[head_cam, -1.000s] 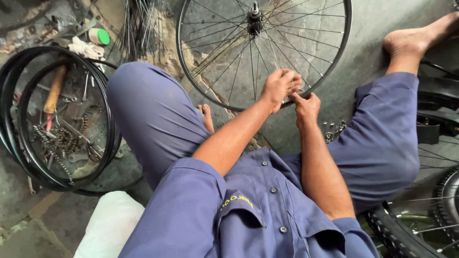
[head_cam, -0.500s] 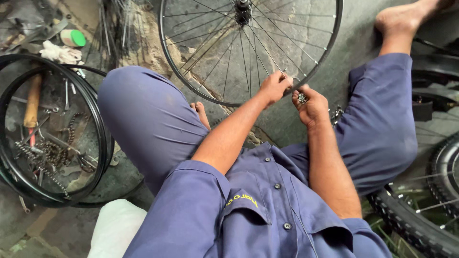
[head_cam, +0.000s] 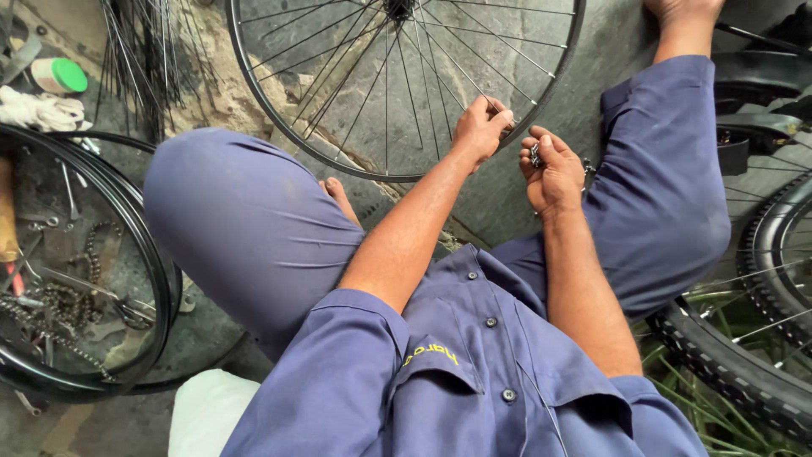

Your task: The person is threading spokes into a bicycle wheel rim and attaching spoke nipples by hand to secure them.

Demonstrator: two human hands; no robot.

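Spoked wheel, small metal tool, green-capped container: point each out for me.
spoked wheel (head_cam: 279, 127): head view, on the rim's left arc.
small metal tool (head_cam: 535, 155): head view, on its exposed tip.
green-capped container (head_cam: 68, 74): head view, on the cap.

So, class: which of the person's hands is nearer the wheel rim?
Left. The left hand grips a spoke right at the wheel rim; the right hand sits just below it, holding a small metal tool.

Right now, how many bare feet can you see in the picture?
2: one bare foot at the top right, past the spoked wheel; another foot, partly hidden, between the knee and the left forearm.
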